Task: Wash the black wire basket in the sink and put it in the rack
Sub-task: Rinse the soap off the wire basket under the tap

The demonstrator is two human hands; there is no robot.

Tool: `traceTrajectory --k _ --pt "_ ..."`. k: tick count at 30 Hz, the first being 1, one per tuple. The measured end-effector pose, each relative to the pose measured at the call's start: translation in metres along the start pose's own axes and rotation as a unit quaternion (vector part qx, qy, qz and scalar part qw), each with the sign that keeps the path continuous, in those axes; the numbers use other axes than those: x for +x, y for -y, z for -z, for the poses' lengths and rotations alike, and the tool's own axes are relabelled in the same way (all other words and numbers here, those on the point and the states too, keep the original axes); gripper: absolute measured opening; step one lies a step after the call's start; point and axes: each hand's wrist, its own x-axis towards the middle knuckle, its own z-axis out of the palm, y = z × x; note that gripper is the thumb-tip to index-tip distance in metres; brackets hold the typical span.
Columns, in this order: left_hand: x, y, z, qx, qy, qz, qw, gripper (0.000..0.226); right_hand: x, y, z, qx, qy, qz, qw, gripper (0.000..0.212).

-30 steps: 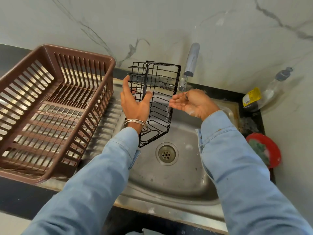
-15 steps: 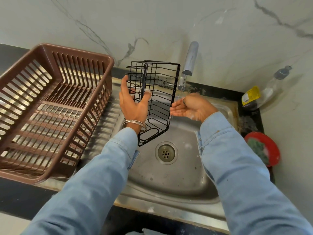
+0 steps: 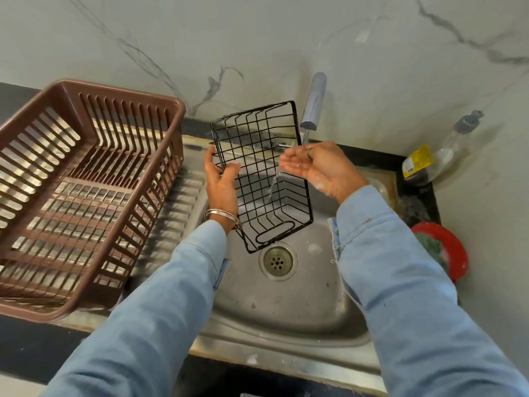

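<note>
We note the left hand (image 3: pixel 221 183) pinching the wet black wire basket (image 3: pixel 262 176) by one edge; right hand (image 3: pixel 317 167) cupped, holding nothing. Slippage into the sink (image 3: pixel 286 305) is likely.

Even daylight, soft shadows, wide-angle edge bending.

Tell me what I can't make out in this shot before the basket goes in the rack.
Head view only:
- Rack: left and near corners cut off by the frame edge.
- Bottle label: too small to read.
- Red dish: partly behind the right sleeve; green contents unclear.
- Basket: whether any soap remains on its thin wires is not visible.
- Left hand: palm side hidden; only the thumb's grip shows.
</note>
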Motion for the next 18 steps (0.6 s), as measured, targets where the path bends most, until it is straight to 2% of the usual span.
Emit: traceTrajectory --k 3,8,12,15,18 --pt "-0.005 -0.001 -0.006 0.024 0.003 0.006 1.0 0.074 0.002 0.001 -0.001 -0.078 -0.017 0.042 0.996 0.023" --pt "-0.005 -0.002 -0.01 0.051 0.018 -0.038 0.998 0.075 0.003 -0.011 0.003 -0.183 -0.031 -0.025 0.982 0.023" --pt "-0.005 0.0 -0.009 0.052 0.009 -0.025 0.998 0.079 0.006 -0.013 0.002 -0.1 -0.051 -0.021 0.993 0.021" --pt "-0.003 -0.001 -0.007 0.056 0.005 -0.008 0.998 0.084 0.006 -0.012 0.0 -0.087 -0.044 -0.016 0.995 0.019" --pt "0.0 0.001 -0.006 0.053 0.007 -0.003 0.999 0.077 0.008 -0.009 0.0 -0.041 -0.044 0.0 0.998 0.019"
